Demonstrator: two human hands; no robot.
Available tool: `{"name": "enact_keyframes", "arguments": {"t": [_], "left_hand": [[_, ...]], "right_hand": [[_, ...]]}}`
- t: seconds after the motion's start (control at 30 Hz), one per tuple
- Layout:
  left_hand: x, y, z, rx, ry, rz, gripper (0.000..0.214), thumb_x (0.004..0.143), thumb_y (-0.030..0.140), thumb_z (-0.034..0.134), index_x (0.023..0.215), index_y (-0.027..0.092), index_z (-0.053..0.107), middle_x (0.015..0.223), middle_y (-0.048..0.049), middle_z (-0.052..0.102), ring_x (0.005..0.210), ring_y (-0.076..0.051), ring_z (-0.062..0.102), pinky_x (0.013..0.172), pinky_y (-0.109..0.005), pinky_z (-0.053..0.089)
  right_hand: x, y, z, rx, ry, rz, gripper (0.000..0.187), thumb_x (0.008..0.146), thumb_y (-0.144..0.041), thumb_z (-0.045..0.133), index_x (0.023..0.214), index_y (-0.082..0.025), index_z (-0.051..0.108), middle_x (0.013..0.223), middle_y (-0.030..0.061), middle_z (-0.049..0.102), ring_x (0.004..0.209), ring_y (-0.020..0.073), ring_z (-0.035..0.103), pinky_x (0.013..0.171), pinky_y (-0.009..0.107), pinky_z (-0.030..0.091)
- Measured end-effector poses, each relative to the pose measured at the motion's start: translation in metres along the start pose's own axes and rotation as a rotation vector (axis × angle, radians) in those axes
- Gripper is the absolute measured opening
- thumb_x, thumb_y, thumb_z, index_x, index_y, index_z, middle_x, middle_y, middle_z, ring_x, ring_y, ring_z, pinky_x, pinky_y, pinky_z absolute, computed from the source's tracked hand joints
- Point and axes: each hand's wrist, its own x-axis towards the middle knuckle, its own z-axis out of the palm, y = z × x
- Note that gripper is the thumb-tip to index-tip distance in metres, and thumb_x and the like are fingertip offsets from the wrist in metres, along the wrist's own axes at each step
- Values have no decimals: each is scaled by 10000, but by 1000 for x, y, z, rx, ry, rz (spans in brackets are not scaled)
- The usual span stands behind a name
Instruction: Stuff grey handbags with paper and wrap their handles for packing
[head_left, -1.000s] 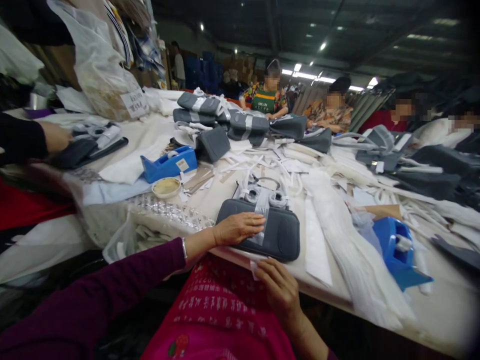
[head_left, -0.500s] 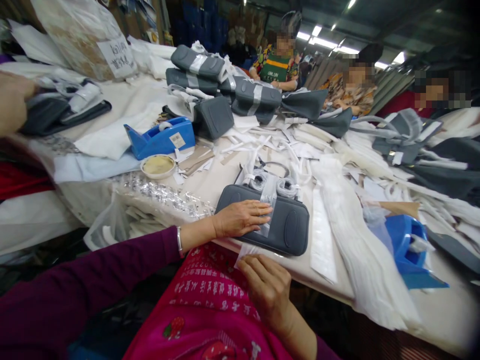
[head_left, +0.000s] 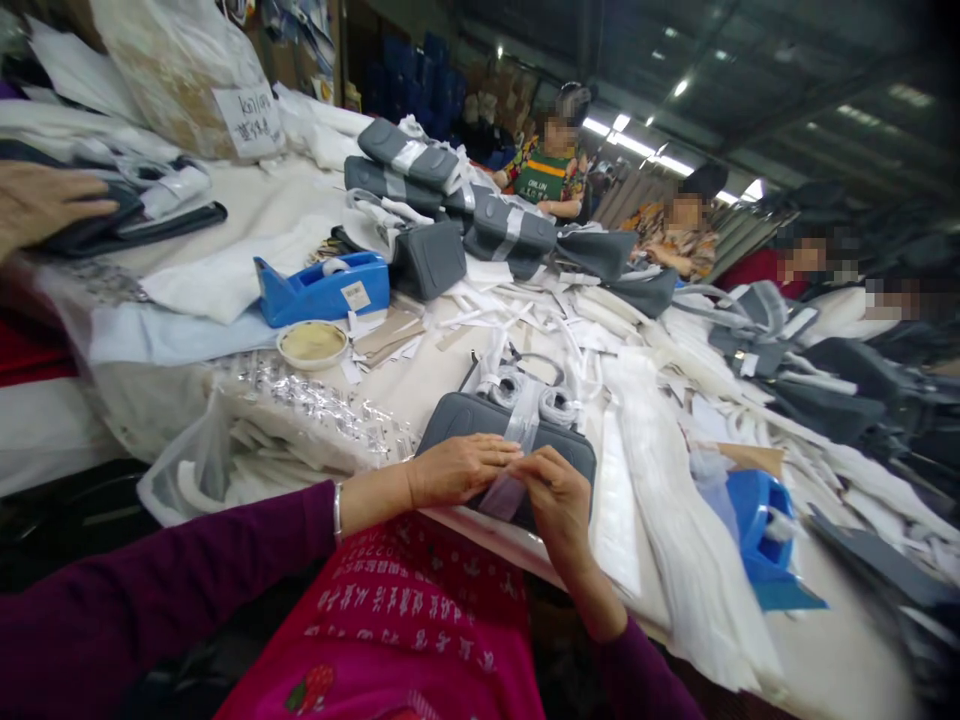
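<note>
A dark grey handbag [head_left: 463, 415] lies at the table's near edge. Its straps are bundled in clear wrap [head_left: 559, 405] along the far side. A translucent band of tape [head_left: 527, 408] runs across the middle of the bag. My left hand [head_left: 457, 470] rests flat on the bag, its fingertips at the tape. Just right of them, my right hand [head_left: 556, 498] is closed, fingertips pinched on the tape where the near part of the band folds up over the bag's front. The pinched end itself is mostly hidden by my fingers.
A blue tape dispenser [head_left: 322, 290] stands at the left beside a round tub [head_left: 312, 345]; another blue dispenser [head_left: 757, 520] is at the right. White foam sheets [head_left: 660, 500] lie right of the bag. Behind are stacked grey bags [head_left: 510, 230]. Another person's hand [head_left: 56, 205] is far left.
My right hand has risen from below the table edge onto the bag, bringing the tape's end up over its front. My left hand stays on the bag. The view has shifted slightly.
</note>
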Motion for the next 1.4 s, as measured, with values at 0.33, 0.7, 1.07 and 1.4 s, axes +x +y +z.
{"name": "enact_keyframes", "arguments": {"t": [0.33,0.7,1.07,1.4], "left_hand": [[-15,25,-13,-111,-53,-252,255,866,140,499,1121,130,509,1181,-118,573,1123,-210,535,1003,-340,440],[-14,22,-6,69,-89,-175,430,885,175,503,1308,137,441,1215,-134,525,1119,-235,507,991,-360,439],[-11,28,-9,129,-102,-114,397,906,163,458,1301,124,483,1272,-128,554,1264,-245,428,1081,-409,376],[-10,23,-6,151,-85,-45,471,902,139,460,1371,173,434,1341,-99,542,1302,-213,435,1103,-428,377]], "right_hand": [[21,17,11,-195,-50,76,160,779,-152,566,679,-229,665,705,-35,570,665,119,552,605,245,358],[21,22,20,-443,-15,18,127,822,-150,581,716,-217,595,784,-26,576,727,119,552,579,243,325],[25,12,23,-599,-52,21,102,829,-149,592,758,-217,564,833,1,579,717,143,537,497,254,257],[-12,53,-147,-190,510,196,187,853,-303,517,895,-191,662,817,30,622,677,149,547,644,276,421]]}}
